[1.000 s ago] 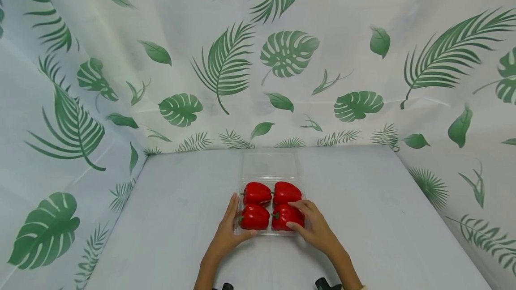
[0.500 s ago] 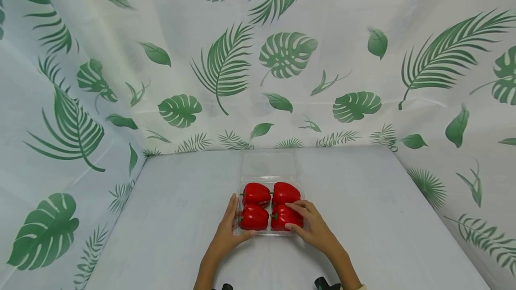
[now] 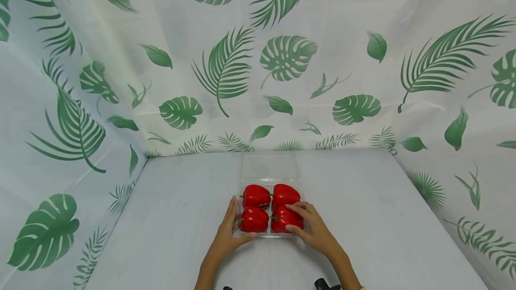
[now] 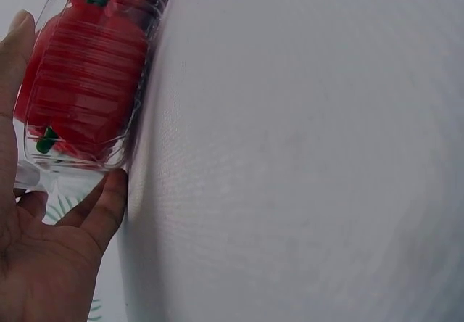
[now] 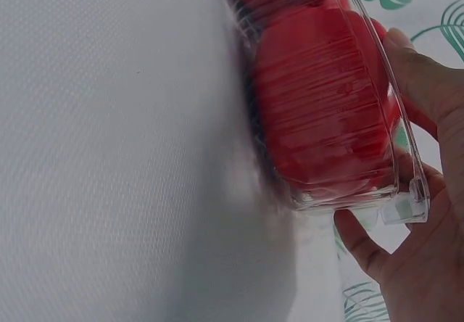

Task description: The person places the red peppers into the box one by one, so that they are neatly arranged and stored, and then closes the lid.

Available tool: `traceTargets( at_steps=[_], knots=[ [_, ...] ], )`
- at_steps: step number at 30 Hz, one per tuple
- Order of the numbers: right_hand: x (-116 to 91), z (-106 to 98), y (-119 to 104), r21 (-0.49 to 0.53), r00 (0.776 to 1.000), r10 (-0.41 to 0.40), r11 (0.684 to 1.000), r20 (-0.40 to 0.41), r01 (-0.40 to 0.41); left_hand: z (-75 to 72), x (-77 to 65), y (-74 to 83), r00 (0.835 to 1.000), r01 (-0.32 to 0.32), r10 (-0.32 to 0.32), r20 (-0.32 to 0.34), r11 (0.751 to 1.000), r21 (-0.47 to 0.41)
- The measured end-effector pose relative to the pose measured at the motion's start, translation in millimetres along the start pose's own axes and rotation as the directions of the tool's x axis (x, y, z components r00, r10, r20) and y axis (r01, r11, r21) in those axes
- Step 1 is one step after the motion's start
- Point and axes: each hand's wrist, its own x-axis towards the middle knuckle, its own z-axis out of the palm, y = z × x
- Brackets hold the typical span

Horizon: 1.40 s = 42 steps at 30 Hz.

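A clear plastic clamshell container [image 3: 269, 235] holds several red bell peppers, two at the back and two at the front. Along its left side my left hand [image 3: 225, 236] lies with straight fingers, the thumb reaching over the front edge beside the front-left bell pepper [image 3: 254, 219]. My right hand [image 3: 316, 232] grips the front-right bell pepper [image 3: 282, 218], thumb at its front and index finger on its top. Other fingers of that hand are outside the container wall, seen in the right wrist view. Behind these stand the back-left pepper [image 3: 256, 196] and back-right pepper [image 3: 286, 194].
The container's hinged lid [image 3: 268, 167] is laid back, flat or nearly so, toward the far edge. A white tabletop [image 3: 185, 200] spreads around it. A leaf-printed cloth [image 3: 286, 57] rises at the back and both sides.
Both hands keep their places on the container and the front-right pepper. The whole scene shifts slightly as the head view tilts; nothing else visibly moves.
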Motion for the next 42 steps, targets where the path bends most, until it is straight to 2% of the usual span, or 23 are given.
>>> traceTargets(
  at_steps=[11,16,22,26,32,34,36,38,40,42],
  knots=[
    [1,0,1,0.026,1.0,0.013,1.0,0.005,-0.013,0.4,-0.3,-1.5,1.0,-0.003,0.003,-0.011,1.0,0.007],
    [4,-6,1,0.078,1.0,0.02,0.997,0.015,-0.021,1.1,0.0,-2.3,1.0,-0.008,0.008,-0.007,1.0,0.004],
    [11,-19,3,0.196,0.99,0.108,0.973,0.085,-0.123,1.9,-1.0,-2.0,1.0,0.001,-0.001,-0.009,1.0,-0.001],
    [20,-27,2,0.231,0.978,0.169,0.954,0.122,-0.193,1.3,0.1,-2.9,1.0,0.012,-0.012,-0.013,1.0,0.01],
    [35,-33,1,0.256,0.959,0.274,0.924,0.077,-0.285,-0.3,3.4,-4.5,1.0,0.005,-0.004,-0.017,0.999,0.031],
    [40,-34,4,0.291,0.937,0.344,0.892,0.058,-0.345,-0.7,3.7,-4.4,1.0,0.002,-0.001,-0.018,0.999,0.037],
    [45,-36,9,0.337,0.901,0.43,0.842,0.051,-0.421,-0.9,3.7,-4.3,1.0,0.005,-0.005,-0.019,0.999,0.037],
    [50,-38,14,0.39,0.851,0.525,0.777,0.033,-0.494,-1.1,3.6,-3.9,1.0,0.003,-0.002,-0.018,0.999,0.033],
    [58,-41,18,0.439,0.791,0.612,0.706,0.015,-0.555,-1.1,3.3,-3.8,1.0,0.007,-0.007,-0.016,0.999,0.033],
    [67,-44,22,0.479,0.745,0.667,0.653,0.003,-0.587,-1.1,3.3,-4.0,1.0,0.003,-0.003,-0.016,0.999,0.032]
  ],
)
